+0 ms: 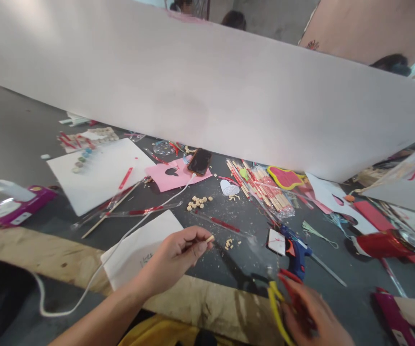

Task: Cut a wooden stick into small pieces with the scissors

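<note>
Between the thumb and fingers of my left hand [183, 252] is a short piece of wooden stick [210, 239], its pale end sticking out to the right. My right hand [313, 315] is wrapped round pliers with red and yellow handles [276, 307]; the handles are spread apart and the jaws are blurred. Just right of my left hand lie small cut stick pieces [230, 244] on the dark table. Farther back sits a heap of pale little pieces [199, 203]. A blue glue gun [297, 254] rests beyond the pliers.
Bundled wooden sticks [265, 190] lie at the back, right of a phone [200, 161] on pink paper [160, 177]. A white cable [120, 242] crosses the left side. A red can [391, 243] lies at the right. A white panel [193, 86] rises behind the table; people's heads show above it.
</note>
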### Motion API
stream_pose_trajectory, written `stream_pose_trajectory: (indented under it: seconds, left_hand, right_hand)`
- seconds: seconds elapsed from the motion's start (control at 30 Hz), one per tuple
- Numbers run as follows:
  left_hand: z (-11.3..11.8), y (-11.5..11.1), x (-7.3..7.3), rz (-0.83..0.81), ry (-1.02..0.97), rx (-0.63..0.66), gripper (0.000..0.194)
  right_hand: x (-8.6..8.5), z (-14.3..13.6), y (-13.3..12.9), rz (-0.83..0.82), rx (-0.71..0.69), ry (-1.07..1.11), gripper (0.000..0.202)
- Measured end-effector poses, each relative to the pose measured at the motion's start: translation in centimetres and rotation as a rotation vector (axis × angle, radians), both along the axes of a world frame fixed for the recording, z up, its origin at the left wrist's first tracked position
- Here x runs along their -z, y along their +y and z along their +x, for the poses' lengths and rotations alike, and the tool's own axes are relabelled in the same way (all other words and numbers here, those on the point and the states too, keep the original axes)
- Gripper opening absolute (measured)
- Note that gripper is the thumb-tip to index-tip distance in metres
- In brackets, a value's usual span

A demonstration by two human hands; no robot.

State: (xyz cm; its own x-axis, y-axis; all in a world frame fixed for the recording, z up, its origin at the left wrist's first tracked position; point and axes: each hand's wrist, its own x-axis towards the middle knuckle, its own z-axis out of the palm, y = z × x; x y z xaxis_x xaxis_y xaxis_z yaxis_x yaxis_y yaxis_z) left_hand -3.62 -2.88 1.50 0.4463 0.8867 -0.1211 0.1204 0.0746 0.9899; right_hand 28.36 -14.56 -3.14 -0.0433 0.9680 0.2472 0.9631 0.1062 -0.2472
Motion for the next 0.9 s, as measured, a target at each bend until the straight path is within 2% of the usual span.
stream_pose_trajectory:
  seconds: [0.1,0.13,0.2,0.27,0.33,0.4,0.47,0.53,0.7,0.9]
  left_hand:
    - [0.2,0.3,0.1,-0.005,-0.042,-0.025,0.023]
    - [0.2,0.4,0.2,-0.011,-0.048,-0.036,0.023]
    - [0.5,0.7,0.4,-0.041,-0.073,-0.049,0.022]
    - [0.9,1.0,0.5,-0.117,-0.151,-0.041,0.022]
    - [1.4,1.3,0.6,-0.228,-0.282,-0.018,0.020]
    - [2.1,1.5,0.7,-0.319,-0.389,0.009,0.019]
    - [2.7,1.6,1.0,-0.347,-0.404,0.033,0.020]
    - [3.2,1.6,1.3,-0.346,-0.349,0.059,0.021]
    - [3.6,1.6,2.1,-0.378,-0.236,0.105,0.027]
    - [3.9,1.8,2.2,-0.408,-0.177,0.109,0.027]
  right_hand:
    - [-0.1,-5.3,2.6,0.080,-0.320,0.003,0.035]
    - [0.0,-6.4,3.0,0.038,-0.388,-0.015,0.036]
    - [0.0,-7.7,3.6,0.000,-0.489,-0.037,0.037]
    - [-0.1,-8.1,4.1,-0.051,-0.509,-0.024,0.035]
    - [-0.3,-8.0,4.8,-0.099,-0.478,0.028,0.029]
    - [-0.4,-7.6,5.8,-0.100,-0.353,0.074,0.023]
    - [-0.1,-7.4,7.1,-0.059,-0.173,0.078,0.020]
    - [0.2,-7.4,8.3,-0.044,-0.080,0.062,0.023]
    - [1.0,-8.7,10.2,-0.105,-0.058,0.044,0.023]
    - [0.8,-9.3,10.3,-0.127,-0.022,0.071,0.023]
